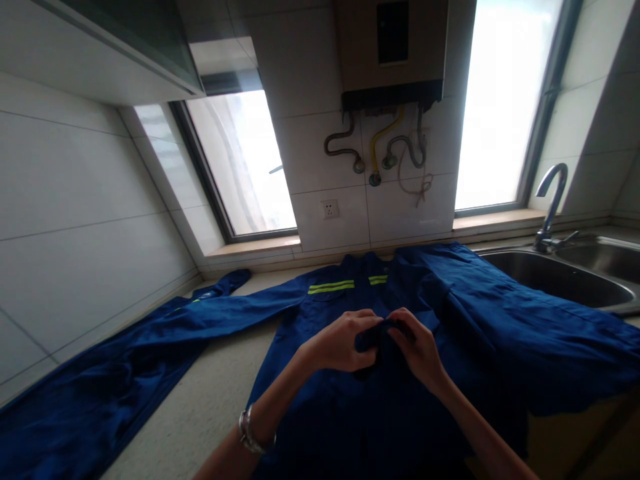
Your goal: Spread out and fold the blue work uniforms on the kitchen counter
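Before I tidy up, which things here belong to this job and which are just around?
Part of the job: left hand, right hand, blue striped jacket held in both.

Just around: blue cloth at far left (seemingly separate), sink, tap, wall socket, wall-mounted unit.

Blue jacket (390,413) lies spread on counter (200,393); chest striped yellow-green.

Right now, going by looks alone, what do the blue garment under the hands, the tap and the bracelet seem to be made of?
Blue garment: cloth, possibly cotton or a blend, matte; it drapes in soft creases. Tap: metal, likely chromed, glossy, with bright highlights. Bracelet: probably silver-coloured metal, polished, judging by its glints; solid or plated stays open.
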The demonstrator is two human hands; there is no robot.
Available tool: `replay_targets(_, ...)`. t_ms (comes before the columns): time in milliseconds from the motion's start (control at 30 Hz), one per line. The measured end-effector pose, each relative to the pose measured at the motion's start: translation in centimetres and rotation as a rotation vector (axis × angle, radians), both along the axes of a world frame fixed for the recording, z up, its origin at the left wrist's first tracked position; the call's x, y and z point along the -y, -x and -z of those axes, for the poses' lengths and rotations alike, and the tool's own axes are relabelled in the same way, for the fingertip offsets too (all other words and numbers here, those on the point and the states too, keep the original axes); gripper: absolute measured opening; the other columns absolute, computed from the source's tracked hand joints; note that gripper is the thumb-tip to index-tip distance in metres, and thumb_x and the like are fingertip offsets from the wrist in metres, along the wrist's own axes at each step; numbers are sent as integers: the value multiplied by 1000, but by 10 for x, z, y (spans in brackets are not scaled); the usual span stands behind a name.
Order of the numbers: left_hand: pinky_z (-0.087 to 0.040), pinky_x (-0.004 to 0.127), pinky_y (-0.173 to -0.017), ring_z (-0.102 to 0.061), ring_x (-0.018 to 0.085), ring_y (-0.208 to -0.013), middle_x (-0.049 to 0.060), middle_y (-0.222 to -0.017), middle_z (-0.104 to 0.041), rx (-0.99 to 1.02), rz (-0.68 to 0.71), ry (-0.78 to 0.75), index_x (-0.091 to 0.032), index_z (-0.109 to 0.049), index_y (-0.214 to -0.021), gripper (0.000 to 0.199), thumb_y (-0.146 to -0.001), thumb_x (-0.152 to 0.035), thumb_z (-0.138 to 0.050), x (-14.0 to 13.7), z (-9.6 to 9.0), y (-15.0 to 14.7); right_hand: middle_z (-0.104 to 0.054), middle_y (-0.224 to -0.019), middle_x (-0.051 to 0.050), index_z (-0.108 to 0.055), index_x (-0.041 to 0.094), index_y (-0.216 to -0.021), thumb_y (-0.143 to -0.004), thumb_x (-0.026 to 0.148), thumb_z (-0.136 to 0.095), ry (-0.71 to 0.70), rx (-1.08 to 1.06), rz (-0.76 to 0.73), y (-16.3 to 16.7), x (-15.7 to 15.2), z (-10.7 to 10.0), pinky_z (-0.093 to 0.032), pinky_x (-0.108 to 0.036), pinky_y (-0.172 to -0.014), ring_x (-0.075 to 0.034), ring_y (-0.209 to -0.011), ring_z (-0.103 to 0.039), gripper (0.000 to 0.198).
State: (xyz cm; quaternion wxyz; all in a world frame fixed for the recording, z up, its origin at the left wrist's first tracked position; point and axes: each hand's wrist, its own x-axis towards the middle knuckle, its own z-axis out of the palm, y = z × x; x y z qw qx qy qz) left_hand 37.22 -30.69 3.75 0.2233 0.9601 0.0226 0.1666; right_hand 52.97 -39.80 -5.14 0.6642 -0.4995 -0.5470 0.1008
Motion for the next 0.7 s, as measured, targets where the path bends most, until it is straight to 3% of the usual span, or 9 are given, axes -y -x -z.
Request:
replay_targets(133,-44,24,-77,-59,16,-83,4,-91,-62,4,-109,-32,-17,-63,-97,26,-80,-37,-64,1,3,-4,-56,-85,-1,-57,21,-89,-86,29,-55,4,20,-6,4,-1,0,-46,-25,-71,-15,-79,-55,9)
replay_targets(267,-43,22,-74,-59,15,-81,4,-89,-62,1,-85,-56,-17,-62,-93,21,-91,-34,-50,-5,9,-5,-56,-88,-2,-56,21,-90,-88,27,-53,-22,50,-47,7,-1,-1,-45,-25,-70,-15,-80,-55,7)
replay_targets(533,-40,22,-71,-57,14,-78,3,-83,-59,-15,-49,-238,-16,-61,-88,24,-94,-33,-45,-8,7,-2,-56,-90,-4,-57,22,-93,-89,25,-51,-26,127,-66,5,1,-2,-46,-28,-74,-17,-84,-55,8)
replay_targets(700,-42,21,-73,-60,14,-81,3,-89,-63,-63,-20,-223,-19,-64,-94,21,-91,-35,-51,-9,5,0,-56,-112,-8,-61,24,-100,-81,30,-64,96,455,23,-7,11,-18,-40,-39,-93,-24,-110,-48,21)
